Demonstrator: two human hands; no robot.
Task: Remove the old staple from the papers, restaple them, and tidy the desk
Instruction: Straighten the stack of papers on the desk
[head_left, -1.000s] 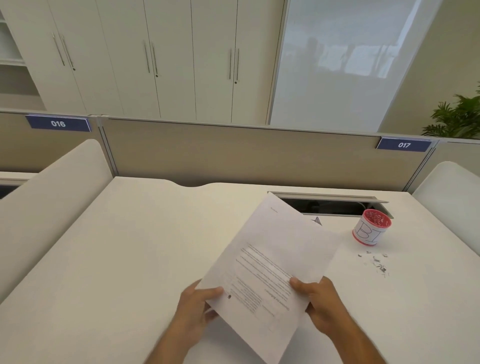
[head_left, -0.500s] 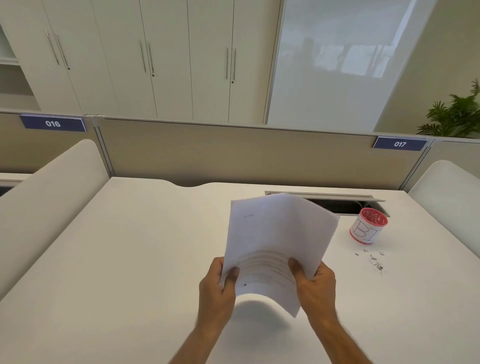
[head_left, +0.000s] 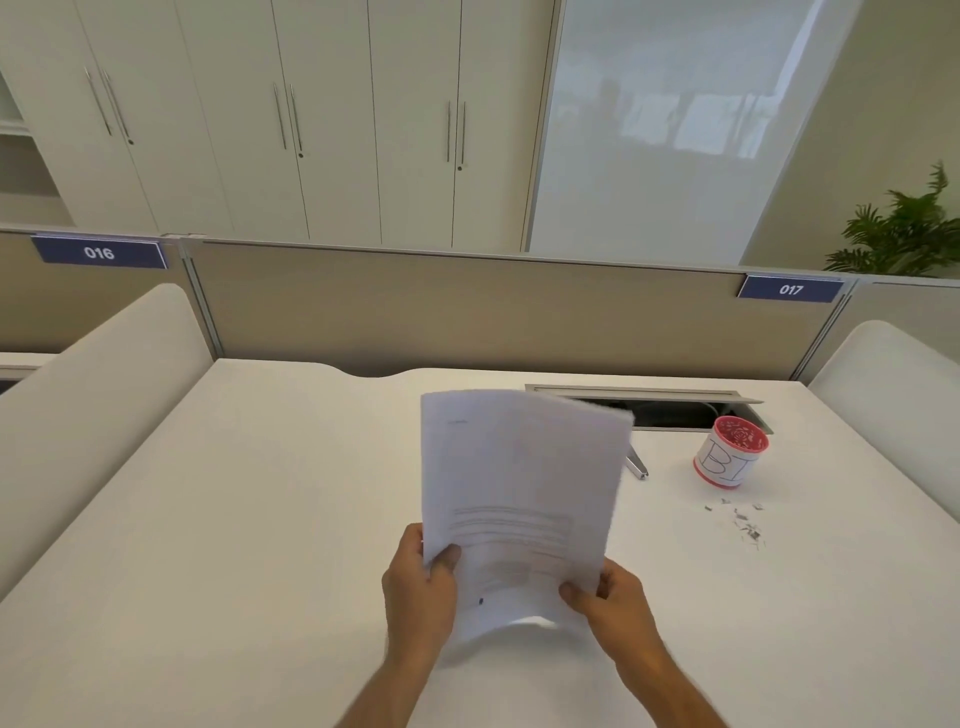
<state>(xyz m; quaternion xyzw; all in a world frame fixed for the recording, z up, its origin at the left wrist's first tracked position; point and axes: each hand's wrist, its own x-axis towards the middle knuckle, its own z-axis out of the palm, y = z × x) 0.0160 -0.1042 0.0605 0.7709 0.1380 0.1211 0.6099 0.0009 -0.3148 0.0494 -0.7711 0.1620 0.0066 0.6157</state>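
From the head view, both hands hold a sheaf of papers (head_left: 519, 493) upright above the white tabletop (head_left: 260, 519), the sheets standing nearly on end with their lower edge bowed toward the person. The left hand (head_left: 420, 587) grips the lower left edge of the papers, its thumb pressed onto the printed face and the other fingers curled round behind. The right hand (head_left: 613, 597) pinches the lower right corner of the papers, thumb on the front face, the remaining fingers hidden behind the sheets. Lines of print on the front page are too blurred to read, and a small dark mark sits near the bottom edge, between the two hands.

To the right of the papers, a slim metal tool (head_left: 638, 465) pokes out from behind their right edge and lies on the tabletop; most of it is hidden, so what it is cannot be told. Farther right of the papers stands a red-rimmed round tub (head_left: 730, 460) with large hand-drawn letters on its white side. Near the tub, on the person's side of it, a scatter of small metal bits (head_left: 745, 525) lies on the tabletop. Behind the papers an open cable slot (head_left: 670, 410) is cut into the tabletop, and beyond that runs a beige partition (head_left: 467, 312) bearing a blue plate marked 017 (head_left: 789, 289).
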